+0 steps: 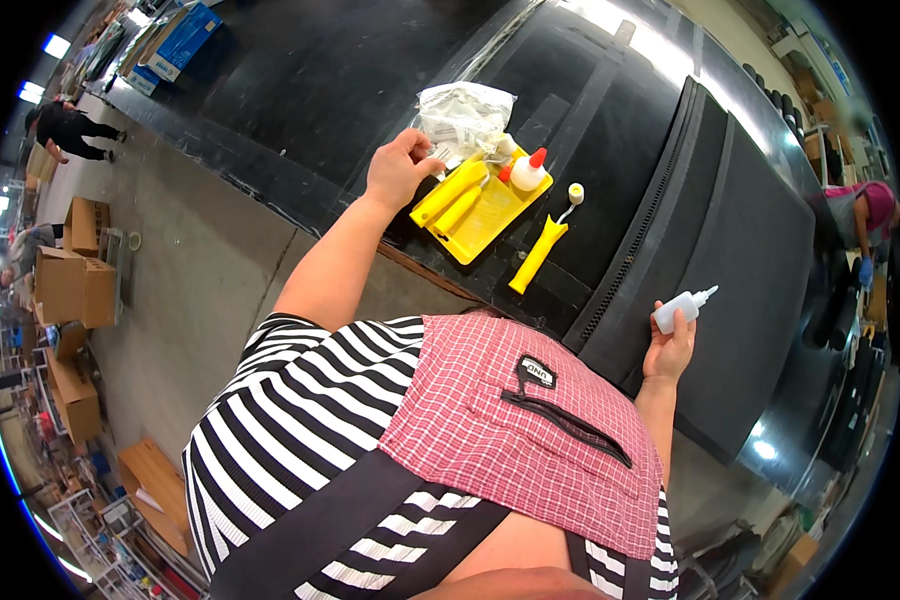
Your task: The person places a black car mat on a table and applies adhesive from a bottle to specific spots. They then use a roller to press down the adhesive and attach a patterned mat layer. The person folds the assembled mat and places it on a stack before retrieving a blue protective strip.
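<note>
My right hand (669,350) is wrapped round a translucent white squeeze bottle (682,311) with a narrow nozzle, held above a black panel (745,240) with a long zipper (635,235). Over the left edge of a yellow paint tray (492,222), my left hand (402,170) has its fingers drawn together around something small and whitish that I cannot make out. Beside those fingers lies a clear plastic bag (465,112) with pale contents. Yellow roller handles (454,200) and a white bottle with a red cap (528,172) rest on the tray.
A small paint roller with a yellow handle (540,254) lies right of the tray on the black table (310,90). Blue boxes (185,42) stand at the table's far left. Cardboard boxes (75,285) line the floor at left. Other people (75,130) are further off, one at the right (870,215).
</note>
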